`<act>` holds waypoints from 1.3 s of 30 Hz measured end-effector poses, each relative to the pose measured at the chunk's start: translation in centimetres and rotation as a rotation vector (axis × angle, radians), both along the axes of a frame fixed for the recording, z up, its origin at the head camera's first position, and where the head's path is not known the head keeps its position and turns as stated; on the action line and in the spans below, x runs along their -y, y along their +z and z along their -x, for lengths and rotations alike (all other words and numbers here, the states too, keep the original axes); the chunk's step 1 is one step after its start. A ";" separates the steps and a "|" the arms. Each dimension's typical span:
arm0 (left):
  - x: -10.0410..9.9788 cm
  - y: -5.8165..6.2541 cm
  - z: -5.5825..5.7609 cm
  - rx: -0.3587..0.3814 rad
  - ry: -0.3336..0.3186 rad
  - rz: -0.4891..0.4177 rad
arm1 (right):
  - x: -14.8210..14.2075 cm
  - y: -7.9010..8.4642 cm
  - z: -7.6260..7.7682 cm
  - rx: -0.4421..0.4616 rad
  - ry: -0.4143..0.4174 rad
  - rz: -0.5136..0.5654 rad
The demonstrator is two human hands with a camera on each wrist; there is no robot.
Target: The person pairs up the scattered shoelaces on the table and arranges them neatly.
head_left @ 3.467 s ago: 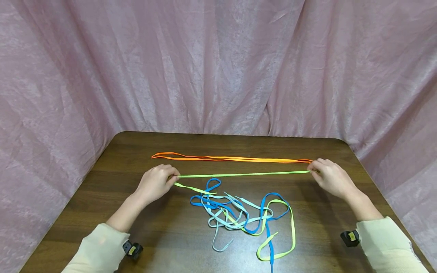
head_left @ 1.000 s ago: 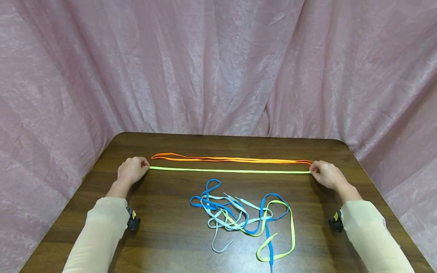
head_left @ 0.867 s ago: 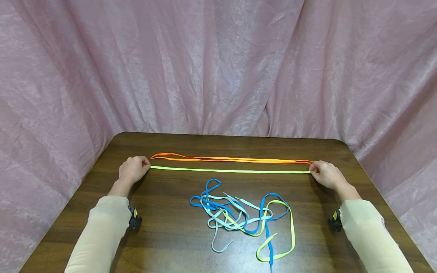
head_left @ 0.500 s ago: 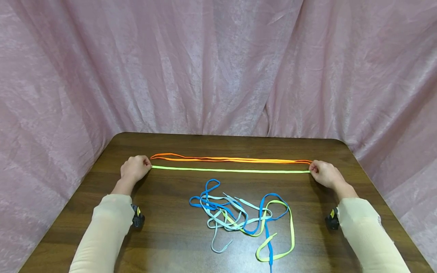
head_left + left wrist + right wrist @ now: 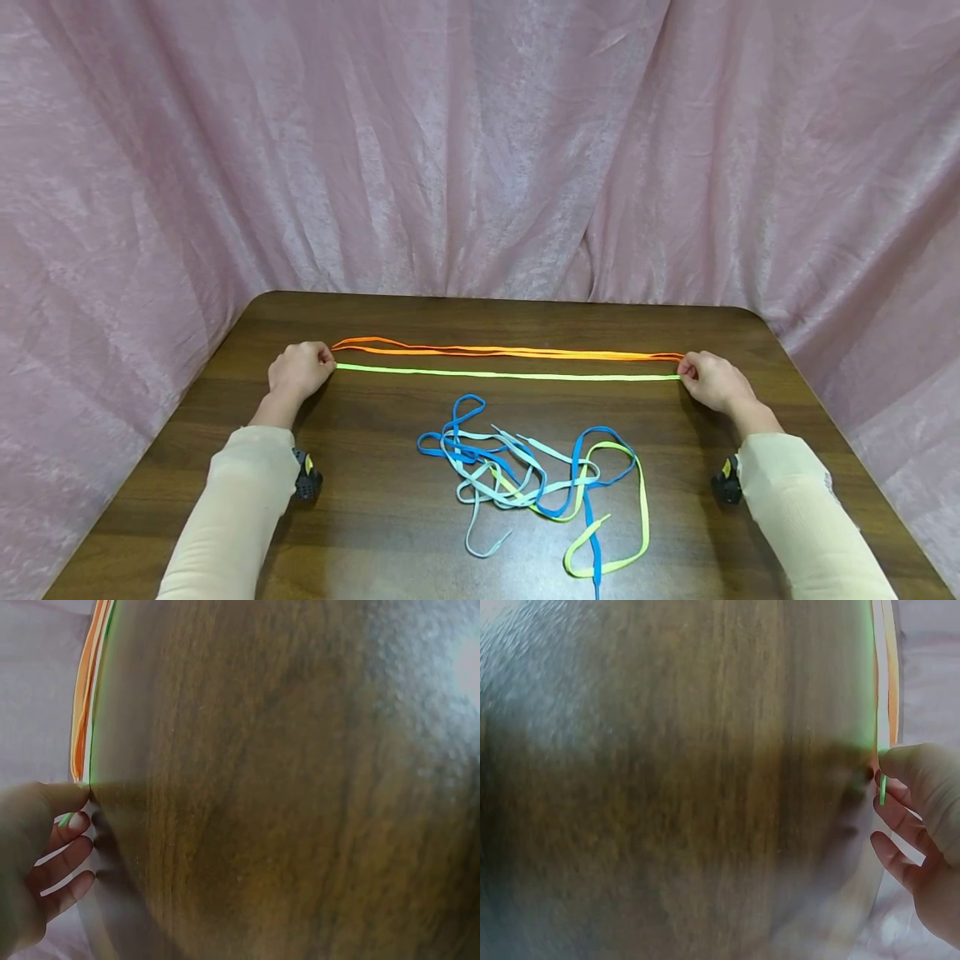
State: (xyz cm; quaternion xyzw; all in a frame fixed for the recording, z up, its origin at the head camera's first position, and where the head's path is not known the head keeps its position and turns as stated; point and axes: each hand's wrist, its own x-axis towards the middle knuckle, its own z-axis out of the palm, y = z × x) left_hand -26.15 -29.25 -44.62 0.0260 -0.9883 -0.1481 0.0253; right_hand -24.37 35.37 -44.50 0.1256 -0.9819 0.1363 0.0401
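A yellow-green shoelace [image 5: 510, 376] runs nearly straight across the table between my two hands. My left hand [image 5: 298, 369] pinches its left end between thumb and forefinger; in the left wrist view a bit of green shows behind the fingers. At the other end my right hand [image 5: 716, 383] pinches the lace, and a short green tip pokes out below the thumb in the right wrist view. Just behind lies an orange shoelace [image 5: 510, 351], folded lengthwise and roughly parallel. Its right end reaches close to my right fingers; whether they touch it I cannot tell.
In front of the stretched lace lies a loose tangle: a blue shoelace [image 5: 596, 550], a light blue shoelace [image 5: 558, 454] and another yellow-green shoelace [image 5: 645, 508]. The brown wooden table [image 5: 375, 533] ends at the back before a pink curtain [image 5: 480, 150].
My left hand has moved left and farther back, drawing the yellow-green lace out straight; its dangling tail is gone from view. Lately that hand has drifted slightly right. The tangle and orange lace stay put.
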 end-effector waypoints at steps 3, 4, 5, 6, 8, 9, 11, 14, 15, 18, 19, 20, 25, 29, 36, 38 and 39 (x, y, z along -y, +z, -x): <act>-0.1 0.0 0.0 -0.004 0.006 -0.002 | 0.0 -0.1 0.0 -0.001 0.000 -0.005; -0.1 0.0 0.0 -0.005 0.005 -0.003 | 0.0 -0.1 -0.1 -0.001 0.000 -0.005; -0.1 -0.1 0.0 -0.009 0.002 -0.003 | 0.1 -0.1 -0.1 -0.001 -0.001 -0.006; -0.1 -0.1 0.0 -0.011 -0.001 -0.003 | 0.1 -0.1 -0.1 0.001 -0.001 -0.007; 0.0 -0.1 0.0 -0.017 -0.008 -0.002 | 0.2 -0.1 -0.2 0.006 -0.003 -0.006; 0.0 -0.2 0.0 -0.020 -0.010 -0.001 | 0.2 -0.1 -0.2 0.009 -0.004 -0.005; 0.0 -0.2 0.0 -0.022 -0.012 -0.001 | 0.3 0.0 -0.2 0.015 -0.007 -0.004; 0.0 -0.2 -0.1 -0.023 -0.011 -0.003 | 0.3 0.0 -0.3 0.019 -0.009 -0.001; 0.0 -0.2 -0.2 -0.022 -0.012 -0.004 | 0.3 0.0 -0.3 0.020 -0.007 -0.001; -0.1 -0.1 -0.3 -0.020 -0.024 -0.006 | 0.3 0.0 -0.5 0.011 0.004 -0.003; -0.1 -0.1 -0.4 -0.020 -0.027 -0.008 | 0.3 0.0 -0.6 0.005 0.010 -0.004; -0.1 0.0 -0.5 -0.021 -0.031 -0.011 | 0.3 0.0 -0.7 -0.001 0.017 -0.007; -0.2 0.6 -0.9 -0.031 -0.049 -0.012 | 0.3 0.2 -1.3 -0.026 0.048 -0.031; -0.3 0.9 -1.2 -0.047 -0.077 -0.001 | 0.4 0.4 -1.8 -0.031 0.060 -0.051; -1.3 1.6 -1.9 -0.106 -0.140 0.009 | 1.0 0.7 -2.7 -0.094 0.085 -0.054; -1.7 1.8 -2.1 -0.113 -0.166 0.014 | 1.3 0.7 -3.0 -0.133 0.106 -0.054; -2.0 2.0 -2.3 -0.114 -0.178 0.017 | 1.5 0.8 -3.2 -0.152 0.119 -0.053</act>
